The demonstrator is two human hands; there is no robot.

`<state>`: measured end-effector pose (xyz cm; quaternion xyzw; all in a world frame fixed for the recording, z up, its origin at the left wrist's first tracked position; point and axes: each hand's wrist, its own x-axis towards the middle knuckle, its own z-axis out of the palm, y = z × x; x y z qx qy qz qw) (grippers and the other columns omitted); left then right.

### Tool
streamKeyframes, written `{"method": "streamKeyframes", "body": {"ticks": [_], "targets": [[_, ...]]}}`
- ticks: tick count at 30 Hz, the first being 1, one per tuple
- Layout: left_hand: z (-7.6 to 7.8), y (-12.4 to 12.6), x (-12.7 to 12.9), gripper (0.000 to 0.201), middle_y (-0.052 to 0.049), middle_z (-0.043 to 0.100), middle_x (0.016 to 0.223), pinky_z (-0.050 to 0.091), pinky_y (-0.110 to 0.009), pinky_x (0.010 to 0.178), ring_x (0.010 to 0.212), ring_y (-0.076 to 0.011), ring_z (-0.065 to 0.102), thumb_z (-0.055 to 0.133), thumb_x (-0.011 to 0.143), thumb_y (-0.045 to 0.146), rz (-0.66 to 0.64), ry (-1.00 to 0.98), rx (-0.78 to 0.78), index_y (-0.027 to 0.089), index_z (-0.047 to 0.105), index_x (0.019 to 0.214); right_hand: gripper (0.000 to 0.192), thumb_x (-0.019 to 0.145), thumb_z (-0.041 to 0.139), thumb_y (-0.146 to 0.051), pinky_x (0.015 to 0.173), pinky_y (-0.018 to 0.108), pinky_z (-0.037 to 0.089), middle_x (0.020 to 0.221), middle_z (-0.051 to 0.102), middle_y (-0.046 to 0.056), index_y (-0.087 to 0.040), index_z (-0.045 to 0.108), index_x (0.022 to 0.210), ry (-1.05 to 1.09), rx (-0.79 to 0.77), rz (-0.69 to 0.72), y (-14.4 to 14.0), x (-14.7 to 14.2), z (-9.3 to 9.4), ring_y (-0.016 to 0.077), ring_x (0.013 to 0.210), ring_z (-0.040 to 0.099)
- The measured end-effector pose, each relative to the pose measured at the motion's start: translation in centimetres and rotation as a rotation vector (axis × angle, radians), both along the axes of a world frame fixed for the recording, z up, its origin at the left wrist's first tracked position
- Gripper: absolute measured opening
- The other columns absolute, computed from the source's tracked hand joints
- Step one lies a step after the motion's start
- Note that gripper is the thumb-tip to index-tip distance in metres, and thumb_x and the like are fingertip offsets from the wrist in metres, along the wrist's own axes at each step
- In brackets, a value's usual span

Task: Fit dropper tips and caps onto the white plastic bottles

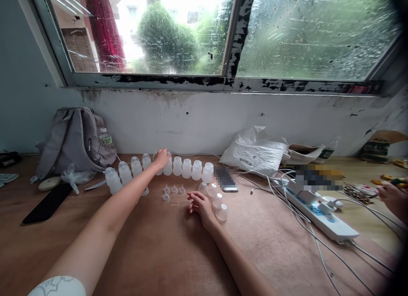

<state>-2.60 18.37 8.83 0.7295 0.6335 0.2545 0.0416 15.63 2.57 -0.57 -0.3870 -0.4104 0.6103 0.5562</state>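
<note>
The left hand (162, 157) reaches to a curved row of small translucent white plastic bottles (186, 168) at the back of the brown wooden table (153, 253), fingers closed over one bottle. The right hand (200, 204) rests nearer, fingers loosely curled and empty, beside clear round caps (219, 209).

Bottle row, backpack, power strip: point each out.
bottle row (186, 168), head view, body of a bottle right of the left hand.
backpack (72, 140), head view, middle of its grey front.
power strip (331, 226), head view, white top near its close end.
</note>
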Motion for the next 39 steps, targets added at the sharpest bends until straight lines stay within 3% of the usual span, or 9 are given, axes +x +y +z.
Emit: {"method": "streamKeyframes", "body": {"ticks": [6, 10, 14, 17, 20, 23, 27, 31, 39], "targets": [[0.7, -1.5, -0.7, 0.044, -0.014, 0.049, 0.119, 0.04, -0.032, 0.08, 0.102, -0.0259, 0.052, 0.041, 0.083, 0.041, -0.013, -0.016, 0.091, 0.015, 0.042, 0.118, 0.029, 0.065, 0.064, -0.04, 0.041, 0.022, 0.041, 0.073, 0.056, 0.001, -0.016, 0.061, 0.081, -0.028, -0.007, -0.003, 0.0, 0.0, 0.0, 0.0079, 0.045, 0.051], [-0.1, -5.0, -2.1, 0.036, -0.008, 0.053, 0.114, 0.041, -0.03, 0.077, 0.091, -0.0213, 0.057, 0.035, 0.086, 0.041, -0.033, -0.023, 0.155, 0.021, 0.047, 0.112, 0.03, 0.068, 0.061, -0.042, 0.042, 0.022, 0.041, 0.075, 0.055, 0.002, -0.016, 0.06, 0.083, -0.101, 0.032, -0.009, 0.0, 0.0, -0.2, 0.0086, 0.047, 0.051], [-3.7, -10.3, -3.9, 0.026, -0.005, 0.061, 0.1, 0.042, -0.031, 0.079, 0.091, -0.0217, 0.056, 0.04, 0.083, 0.034, -0.023, 0.004, 0.18, 0.022, 0.055, 0.101, 0.024, 0.072, 0.057, -0.041, 0.05, 0.027, 0.045, 0.072, 0.055, 0.002, -0.018, 0.062, 0.079, -0.318, 0.161, -0.097, 0.0, -0.1, -0.6, 0.0128, 0.055, 0.053], [-7.3, -13.4, -5.2, 0.027, -0.01, 0.059, 0.106, 0.036, -0.042, 0.089, 0.102, -0.0277, 0.05, 0.043, 0.08, 0.029, 0.031, 0.033, 0.211, 0.02, 0.056, 0.102, 0.014, 0.075, 0.054, -0.033, 0.067, 0.032, 0.046, 0.078, 0.057, 0.003, -0.023, 0.064, 0.074, -0.594, 0.374, -0.172, 0.1, -0.3, -1.1, 0.0179, 0.07, 0.055], [-10.2, -14.6, -6.1, 0.033, -0.016, 0.054, 0.115, 0.026, -0.049, 0.096, 0.11, -0.0312, 0.044, 0.043, 0.08, 0.03, 0.133, 0.128, 0.269, 0.015, 0.054, 0.106, 0.021, 0.079, 0.047, -0.026, 0.086, 0.038, 0.04, 0.101, 0.057, 0.007, -0.025, 0.063, 0.094, -0.941, 0.582, -0.175, 0.4, -0.7, -1.7, 0.0229, 0.097, 0.051], [-11.7, -14.6, -6.5, 0.034, -0.016, 0.055, 0.115, 0.022, -0.051, 0.098, 0.112, -0.0311, 0.043, 0.043, 0.081, 0.034, 0.156, 0.198, 0.27, 0.015, 0.054, 0.107, 0.034, 0.082, 0.044, -0.026, 0.097, 0.042, 0.029, 0.125, 0.046, 0.011, -0.023, 0.053, 0.115, -1.23, 0.602, -0.159, 1.0, -1.0, -2.3, 0.0262, 0.117, 0.037], [-11.8, -14.9, -5.9, 0.025, -0.01, 0.057, 0.11, 0.025, -0.05, 0.097, 0.105, -0.0264, 0.048, 0.043, 0.082, 0.033, 0.038, 0.162, 0.248, 0.021, 0.056, 0.099, 0.04, 0.086, 0.04, -0.034, 0.099, 0.047, 0.022, 0.136, 0.034, 0.009, -0.027, 0.043, 0.125, -1.463, 0.534, -0.086, 1.6, -1.4, -2.6, 0.0288, 0.125, 0.027], [-11.6, -15.7, -4.7, 0.019, -0.008, 0.056, 0.107, 0.031, -0.045, 0.094, 0.103, -0.0244, 0.049, 0.045, 0.081, 0.033, -0.089, 0.101, 0.237, 0.02, 0.058, 0.083, 0.039, 0.089, 0.033, -0.038, 0.099, 0.05, 0.019, 0.135, 0.036, 0.008, -0.028, 0.042, 0.125, -1.546, 0.517, -0.01, 1.5, -1.6, -2.3, 0.0262, 0.124, 0.029], [-10.8, -16.2, -4.2, 0.016, -0.004, 0.059, 0.088, 0.042, -0.037, 0.078, 0.085, -0.0213, 0.054, 0.05, 0.079, 0.033, -0.164, -0.1, 0.23, 0.02, 0.051, 0.089, 0.029, 0.084, 0.045, -0.025, 0.094, 0.039, 0.033, 0.118, 0.054, 0.007, -0.025, 0.057, 0.11, -1.32, 0.675, -0.035, 0.4, -1.1, -1.3, 0.0214, 0.111, 0.044]]}}
